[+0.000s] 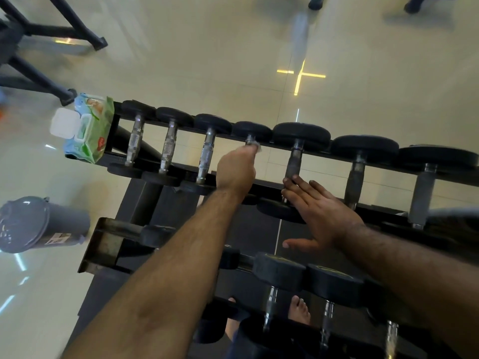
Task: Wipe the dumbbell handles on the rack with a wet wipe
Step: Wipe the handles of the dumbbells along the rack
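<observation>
Several black dumbbells lie in a row on the top tier of a black rack [334,157]. My left hand [237,169] is curled round the handle of the fourth dumbbell [251,132] from the left, and a bit of wet wipe [255,145] shows at the fingertips. My right hand [320,216] lies flat with straight fingers on the near head of the fifth dumbbell [294,164], fingertips touching the base of its handle. The three metal handles [168,146] to the left are bare.
A green wet wipe pack [86,129] with its lid open sits on the rack's left end. A grey lidded bin [39,224] stands on the floor at left. A lower tier [103,244] holds more dumbbells. Black equipment legs [39,71] stand far left. Bare feet show below.
</observation>
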`<move>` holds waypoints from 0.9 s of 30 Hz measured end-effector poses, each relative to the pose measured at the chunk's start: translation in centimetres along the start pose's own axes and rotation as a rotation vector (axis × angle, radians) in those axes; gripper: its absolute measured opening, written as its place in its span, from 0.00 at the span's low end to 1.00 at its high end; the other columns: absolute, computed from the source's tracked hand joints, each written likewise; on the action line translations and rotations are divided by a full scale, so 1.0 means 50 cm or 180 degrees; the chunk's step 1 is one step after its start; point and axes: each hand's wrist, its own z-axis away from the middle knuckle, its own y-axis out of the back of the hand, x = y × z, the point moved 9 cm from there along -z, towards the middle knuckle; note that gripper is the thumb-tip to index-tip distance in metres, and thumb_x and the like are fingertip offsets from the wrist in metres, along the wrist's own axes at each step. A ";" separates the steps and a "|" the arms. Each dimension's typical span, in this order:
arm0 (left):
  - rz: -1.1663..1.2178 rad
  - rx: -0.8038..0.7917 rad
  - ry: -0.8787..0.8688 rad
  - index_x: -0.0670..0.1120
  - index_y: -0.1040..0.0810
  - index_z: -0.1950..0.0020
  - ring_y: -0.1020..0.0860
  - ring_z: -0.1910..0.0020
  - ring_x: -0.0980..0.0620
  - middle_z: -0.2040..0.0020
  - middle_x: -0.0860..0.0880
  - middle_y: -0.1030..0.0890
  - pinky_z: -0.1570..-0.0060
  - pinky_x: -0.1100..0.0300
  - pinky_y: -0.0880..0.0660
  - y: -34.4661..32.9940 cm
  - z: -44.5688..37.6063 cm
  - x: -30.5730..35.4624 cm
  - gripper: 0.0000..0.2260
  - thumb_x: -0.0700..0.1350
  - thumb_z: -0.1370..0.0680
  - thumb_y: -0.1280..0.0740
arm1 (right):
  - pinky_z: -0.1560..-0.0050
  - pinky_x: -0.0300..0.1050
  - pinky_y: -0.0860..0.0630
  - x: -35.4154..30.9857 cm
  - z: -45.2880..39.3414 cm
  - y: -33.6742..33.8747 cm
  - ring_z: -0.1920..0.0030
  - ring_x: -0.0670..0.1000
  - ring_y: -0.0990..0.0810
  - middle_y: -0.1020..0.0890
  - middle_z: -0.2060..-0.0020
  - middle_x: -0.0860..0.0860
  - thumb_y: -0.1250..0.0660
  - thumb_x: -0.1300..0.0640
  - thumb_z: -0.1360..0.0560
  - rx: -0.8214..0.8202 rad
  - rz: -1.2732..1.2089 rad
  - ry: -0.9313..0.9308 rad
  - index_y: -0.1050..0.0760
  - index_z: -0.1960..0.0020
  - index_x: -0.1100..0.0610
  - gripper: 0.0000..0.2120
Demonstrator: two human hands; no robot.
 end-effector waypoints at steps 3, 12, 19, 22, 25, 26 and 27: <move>-0.0498 -0.0403 -0.0426 0.46 0.21 0.32 0.16 0.56 0.45 0.50 0.47 0.14 0.56 0.51 0.19 -0.026 0.039 0.004 0.17 0.37 0.20 0.31 | 0.15 0.58 0.62 0.004 -0.001 -0.002 0.18 0.49 0.75 0.67 0.15 0.48 0.51 0.12 0.31 -0.0053 0.0058 0.0005 0.60 0.12 0.52 0.61; 0.1319 -0.0858 0.0651 0.48 0.13 0.41 0.17 0.49 0.55 0.48 0.50 0.13 0.44 0.59 0.19 0.032 0.094 -0.078 0.13 0.36 0.21 0.31 | 0.15 0.57 0.63 -0.001 -0.002 0.009 0.17 0.49 0.72 0.65 0.14 0.48 0.51 0.12 0.30 -0.0036 0.0125 -0.0036 0.58 0.12 0.52 0.61; 0.4477 -0.0721 0.3011 0.44 0.16 0.43 0.16 0.48 0.43 0.45 0.40 0.14 0.61 0.51 0.16 0.024 0.216 -0.099 0.12 0.33 0.19 0.36 | 0.16 0.55 0.65 -0.006 0.010 0.007 0.15 0.49 0.67 0.60 0.13 0.48 0.46 0.16 0.27 0.0108 0.0126 -0.0235 0.56 0.12 0.51 0.57; 0.4665 -0.0825 0.3075 0.44 0.17 0.42 0.17 0.49 0.44 0.46 0.41 0.14 0.66 0.55 0.19 0.028 0.234 -0.071 0.11 0.35 0.17 0.38 | 0.16 0.52 0.61 -0.030 0.042 0.034 0.15 0.47 0.58 0.52 0.14 0.47 0.43 0.21 0.23 0.0299 -0.0579 -0.0455 0.50 0.13 0.49 0.49; 0.4327 -0.0753 0.2821 0.45 0.18 0.43 0.17 0.45 0.42 0.45 0.42 0.15 0.61 0.51 0.17 0.042 0.242 -0.046 0.06 0.39 0.16 0.34 | 0.23 0.55 0.30 -0.053 0.083 0.068 0.23 0.51 0.29 0.25 0.23 0.50 0.37 0.25 0.23 0.0919 -0.2512 -0.0951 0.31 0.20 0.49 0.40; 0.4192 -0.0757 0.2598 0.45 0.18 0.43 0.16 0.43 0.42 0.44 0.43 0.15 0.57 0.49 0.16 0.052 0.241 -0.028 0.05 0.40 0.17 0.32 | 0.29 0.54 0.23 -0.058 0.098 0.075 0.28 0.53 0.22 0.19 0.31 0.51 0.36 0.25 0.24 0.1146 -0.3404 -0.1180 0.27 0.23 0.50 0.39; 0.4063 -0.0796 0.2333 0.45 0.17 0.41 0.16 0.43 0.44 0.43 0.44 0.15 0.53 0.48 0.15 0.064 0.240 -0.006 0.06 0.42 0.17 0.30 | 0.33 0.54 0.20 -0.066 0.112 0.081 0.32 0.56 0.19 0.16 0.36 0.53 0.35 0.26 0.24 0.1269 -0.4242 -0.1382 0.24 0.27 0.52 0.37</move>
